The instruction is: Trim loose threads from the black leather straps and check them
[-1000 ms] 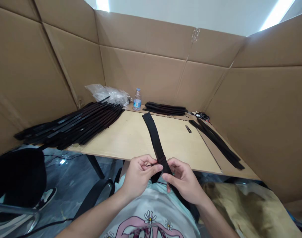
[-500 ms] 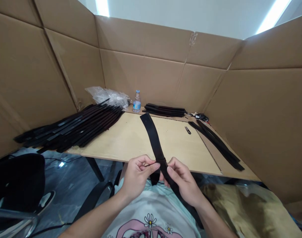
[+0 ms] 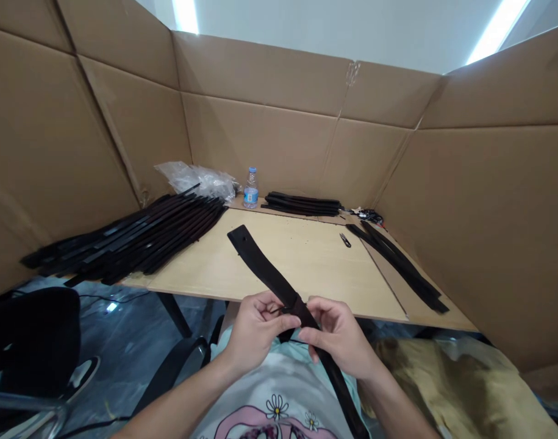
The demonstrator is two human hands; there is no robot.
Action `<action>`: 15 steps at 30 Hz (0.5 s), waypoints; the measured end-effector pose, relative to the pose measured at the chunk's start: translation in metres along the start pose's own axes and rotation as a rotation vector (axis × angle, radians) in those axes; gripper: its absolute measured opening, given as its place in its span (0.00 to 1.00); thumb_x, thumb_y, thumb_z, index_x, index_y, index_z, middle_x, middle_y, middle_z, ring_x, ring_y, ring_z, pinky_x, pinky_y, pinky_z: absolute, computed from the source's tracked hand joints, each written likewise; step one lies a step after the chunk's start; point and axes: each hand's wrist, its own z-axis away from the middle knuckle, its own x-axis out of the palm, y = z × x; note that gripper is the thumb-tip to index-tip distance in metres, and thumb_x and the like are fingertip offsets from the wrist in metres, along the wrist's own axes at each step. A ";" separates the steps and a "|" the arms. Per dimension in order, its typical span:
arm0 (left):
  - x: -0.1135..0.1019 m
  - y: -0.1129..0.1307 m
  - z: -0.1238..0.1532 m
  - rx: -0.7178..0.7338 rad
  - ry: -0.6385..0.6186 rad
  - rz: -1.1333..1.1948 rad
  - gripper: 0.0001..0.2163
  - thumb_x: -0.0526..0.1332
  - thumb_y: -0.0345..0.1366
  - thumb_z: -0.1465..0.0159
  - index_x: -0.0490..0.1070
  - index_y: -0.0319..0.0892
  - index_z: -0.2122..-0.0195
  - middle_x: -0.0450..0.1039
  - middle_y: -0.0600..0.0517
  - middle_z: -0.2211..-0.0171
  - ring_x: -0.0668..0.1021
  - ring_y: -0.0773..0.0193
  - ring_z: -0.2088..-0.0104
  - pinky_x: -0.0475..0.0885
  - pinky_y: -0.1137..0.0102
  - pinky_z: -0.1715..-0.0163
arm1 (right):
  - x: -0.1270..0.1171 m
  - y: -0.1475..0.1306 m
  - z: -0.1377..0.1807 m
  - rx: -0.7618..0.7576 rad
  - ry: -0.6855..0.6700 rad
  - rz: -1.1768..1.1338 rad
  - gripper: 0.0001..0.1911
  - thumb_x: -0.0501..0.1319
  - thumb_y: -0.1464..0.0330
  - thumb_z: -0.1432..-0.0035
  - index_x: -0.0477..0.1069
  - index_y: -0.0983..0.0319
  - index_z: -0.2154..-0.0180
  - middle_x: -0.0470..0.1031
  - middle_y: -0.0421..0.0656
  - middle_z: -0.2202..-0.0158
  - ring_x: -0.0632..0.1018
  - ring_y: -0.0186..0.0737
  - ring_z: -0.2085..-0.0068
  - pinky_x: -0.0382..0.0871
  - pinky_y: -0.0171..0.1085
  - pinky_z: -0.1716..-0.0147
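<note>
A long flat black strap (image 3: 266, 268) runs from above the table's front edge down across my lap, with a seam or sleeve edge near its middle. My left hand (image 3: 259, 329) pinches it just below that seam, thumb on top. Close by on the other side, my right hand (image 3: 336, 334) grips the strap between thumb and fingers. Near the strap's far end a small dark hole or stud shows. Some of the fingers are hidden behind the strap. Small thread snips (image 3: 345, 240) lie on the table to the right.
A large pile of black straps (image 3: 136, 238) covers the table's left side. At the back stand a water bottle (image 3: 250, 189), a plastic bag (image 3: 199, 181) and stacked straps (image 3: 301, 203). Two straps (image 3: 397, 265) lie at right. Cardboard walls (image 3: 260, 134) enclose the table (image 3: 205, 262).
The strap's far end has swung left and lower, and its face has turned, showing the hole or stud. Both hands have shifted slightly downward, still holding the strap.
</note>
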 end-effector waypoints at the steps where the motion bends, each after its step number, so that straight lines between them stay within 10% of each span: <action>1: 0.000 -0.001 0.000 0.009 -0.015 -0.014 0.11 0.75 0.30 0.58 0.76 0.36 0.76 0.76 0.53 0.79 0.74 0.68 0.77 0.68 0.77 0.76 | 0.000 -0.001 0.001 0.000 0.003 0.007 0.15 0.73 0.67 0.56 0.68 0.63 0.70 0.66 0.35 0.73 0.69 0.28 0.79 0.71 0.29 0.86; 7: -0.006 -0.011 0.001 -0.070 -0.031 -0.057 0.14 0.74 0.41 0.53 0.73 0.36 0.77 0.64 0.58 0.86 0.61 0.76 0.85 0.53 0.78 0.85 | 0.005 -0.004 0.006 0.041 0.011 0.020 0.23 0.71 0.64 0.51 0.54 0.59 0.74 0.69 0.32 0.81 0.74 0.30 0.82 0.69 0.27 0.84; 15: -0.004 -0.018 0.002 -0.057 -0.134 0.000 0.12 0.69 0.40 0.46 0.72 0.35 0.71 0.72 0.50 0.83 0.67 0.71 0.84 0.48 0.76 0.84 | 0.004 -0.005 0.004 -0.003 0.008 0.079 0.17 0.59 0.54 0.40 0.62 0.61 0.62 0.73 0.36 0.79 0.67 0.26 0.86 0.53 0.25 0.88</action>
